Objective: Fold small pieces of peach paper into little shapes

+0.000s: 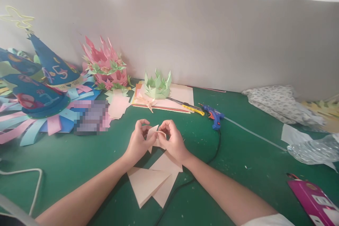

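Between my two hands is a small piece of folded cream paper (pixel 152 133), raised a little over the table. My left hand (pixel 140 139) pinches its left side with thumb and fingers. On the other side my right hand (pixel 171 141) grips the paper near its top fold, fingertips close to the left thumb. Just below, toward me, lie a few folded cream paper pieces (pixel 147 183), overlapping on the green table (pixel 106 169). My fingers hide part of the held paper.
Beyond my hands are a green paper crown (pixel 158 86), a yellow cutter (pixel 194 109) and a blue glue gun (pixel 213 114), its black cord passing under my right arm. Pink paper crowns (pixel 106 65) and blue cone hats (pixel 53 63) stand left. Right are a plastic bottle (pixel 312 150) and magenta power strip (pixel 312 201).
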{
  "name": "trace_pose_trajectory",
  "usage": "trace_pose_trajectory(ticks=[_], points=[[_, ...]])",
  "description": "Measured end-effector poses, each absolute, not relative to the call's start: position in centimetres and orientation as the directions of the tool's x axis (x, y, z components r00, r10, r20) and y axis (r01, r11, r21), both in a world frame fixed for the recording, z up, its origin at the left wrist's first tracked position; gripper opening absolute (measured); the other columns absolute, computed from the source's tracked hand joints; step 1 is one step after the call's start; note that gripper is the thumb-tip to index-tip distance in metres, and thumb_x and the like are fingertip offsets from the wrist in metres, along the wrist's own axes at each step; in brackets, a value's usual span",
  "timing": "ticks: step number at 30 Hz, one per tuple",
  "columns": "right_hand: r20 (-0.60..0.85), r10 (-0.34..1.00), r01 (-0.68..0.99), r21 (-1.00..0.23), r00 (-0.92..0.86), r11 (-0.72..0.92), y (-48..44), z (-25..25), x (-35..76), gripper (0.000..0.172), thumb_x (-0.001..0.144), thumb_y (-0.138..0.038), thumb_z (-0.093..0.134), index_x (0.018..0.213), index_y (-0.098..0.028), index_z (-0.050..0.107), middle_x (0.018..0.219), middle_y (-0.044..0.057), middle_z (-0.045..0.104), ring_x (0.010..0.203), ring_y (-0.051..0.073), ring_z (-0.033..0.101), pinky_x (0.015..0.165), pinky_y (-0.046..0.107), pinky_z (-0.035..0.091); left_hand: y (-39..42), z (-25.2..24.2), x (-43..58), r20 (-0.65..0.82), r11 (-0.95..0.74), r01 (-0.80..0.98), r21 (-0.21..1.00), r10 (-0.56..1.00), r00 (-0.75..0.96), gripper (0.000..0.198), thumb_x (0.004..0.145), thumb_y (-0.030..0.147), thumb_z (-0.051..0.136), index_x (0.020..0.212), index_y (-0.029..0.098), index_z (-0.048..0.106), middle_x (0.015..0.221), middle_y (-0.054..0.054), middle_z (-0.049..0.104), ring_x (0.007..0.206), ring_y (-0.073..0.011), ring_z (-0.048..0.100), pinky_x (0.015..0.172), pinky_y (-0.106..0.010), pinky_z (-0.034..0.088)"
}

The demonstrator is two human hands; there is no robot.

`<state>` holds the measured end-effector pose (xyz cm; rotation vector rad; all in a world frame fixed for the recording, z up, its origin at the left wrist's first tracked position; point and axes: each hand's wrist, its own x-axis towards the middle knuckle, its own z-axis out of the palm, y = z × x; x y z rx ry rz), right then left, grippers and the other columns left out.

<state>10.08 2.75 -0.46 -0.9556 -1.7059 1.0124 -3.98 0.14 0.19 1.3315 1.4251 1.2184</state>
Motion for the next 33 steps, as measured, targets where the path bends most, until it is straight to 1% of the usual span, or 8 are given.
trace_pose_trajectory(ticks=[5,11,17,21,23,27,30,33], points=[[0.305,0.907,0.165,-0.918,-0.291,0.362,2.56,-0.48,10.05,0.018,0.072,-0.011,0.046,0.086,-0.022,0.04,0.079,-0.001,0.05,0.072,0.013,0.052,0.068,0.027,0.044,-0.07,0.01,-3.94,0.039,-0.021,0.202,0.979,0.996,-0.086,0.036,0.073,0.028,0.059,0.098,0.024,0.034,0.076,0.003,0.059,0.058,-0.01,0.051,0.053,-0.02,0.038],[0.284,0.927,0.123,-0.939,-0.247,0.321,2.47,-0.64,9.96,0.021,0.071,-0.007,0.042,0.085,-0.022,0.036,0.077,-0.003,0.047,0.071,0.012,0.052,0.066,0.026,0.044,-0.12,-0.31,-3.6,0.094,-0.075,0.211,0.975,0.992,-0.081,0.033,0.074,0.025,0.058,0.096,0.024,0.035,0.076,0.003,0.055,0.065,-0.0115,0.053,0.057,-0.022,0.041],[0.309,0.915,0.127,-0.928,-0.258,0.35,2.54,-0.64,9.88,0.024,0.071,-0.007,0.043,0.09,-0.022,0.04,0.082,-0.001,0.051,0.074,0.013,0.053,0.069,0.027,0.045,-0.34,0.0,-3.6,0.178,-0.134,0.31,0.941,0.977,-0.119,0.027,0.072,0.023,0.057,0.092,0.023,0.038,0.076,0.004,0.05,0.068,-0.0117,0.054,0.062,-0.023,0.043],[0.332,0.907,0.16,-0.911,-0.257,0.379,2.58,-0.61,9.92,0.026,0.07,-0.007,0.047,0.09,-0.022,0.041,0.083,-0.001,0.051,0.074,0.013,0.052,0.07,0.028,0.044,-0.55,0.11,-3.58,0.219,-0.161,0.39,0.906,0.97,-0.107,0.027,0.072,0.021,0.056,0.092,0.023,0.038,0.075,0.004,0.049,0.067,-0.011,0.053,0.061,-0.023,0.043],[0.344,0.904,0.169,-0.905,-0.252,0.391,2.51,-0.63,9.93,0.026,0.071,-0.006,0.047,0.091,-0.022,0.04,0.082,-0.001,0.05,0.074,0.013,0.051,0.071,0.028,0.044,-0.64,0.1,-3.51,0.233,-0.172,0.409,0.896,0.967,-0.104,0.027,0.072,0.02,0.056,0.092,0.023,0.038,0.073,0.005,0.049,0.066,-0.011,0.052,0.058,-0.022,0.042],[0.358,0.904,0.191,-0.895,-0.232,0.403,2.29,-0.71,9.94,0.025,0.072,-0.006,0.046,0.09,-0.022,0.04,0.084,0.0,0.05,0.075,0.013,0.051,0.07,0.029,0.044,-0.72,0.01,-3.44,0.22,-0.161,0.398,0.903,0.97,-0.107,0.028,0.072,0.021,0.056,0.092,0.024,0.037,0.073,0.004,0.049,0.067,-0.0118,0.052,0.051,-0.019,0.039],[0.358,0.897,0.188,-0.892,-0.259,0.411,2.3,-0.75,9.95,0.027,0.073,-0.007,0.046,0.095,-0.022,0.04,0.086,0.0,0.05,0.077,0.013,0.052,0.07,0.029,0.044,-0.56,-0.06,-3.55,0.219,-0.162,0.376,0.913,0.969,-0.114,0.026,0.072,0.02,0.057,0.091,0.023,0.038,0.075,0.004,0.048,0.067,-0.0108,0.052,0.058,-0.021,0.042],[0.339,0.897,0.162,-0.905,-0.283,0.393,2.5,-0.8,9.94,0.03,0.077,-0.012,0.048,0.103,-0.023,0.038,0.088,0.002,0.052,0.078,0.014,0.053,0.069,0.028,0.045,-0.24,-0.07,-3.76,0.199,-0.15,0.295,0.944,0.97,-0.143,0.024,0.074,0.022,0.057,0.09,0.022,0.039,0.077,0.004,0.048,0.065,-0.0093,0.051,0.06,-0.021,0.042]])
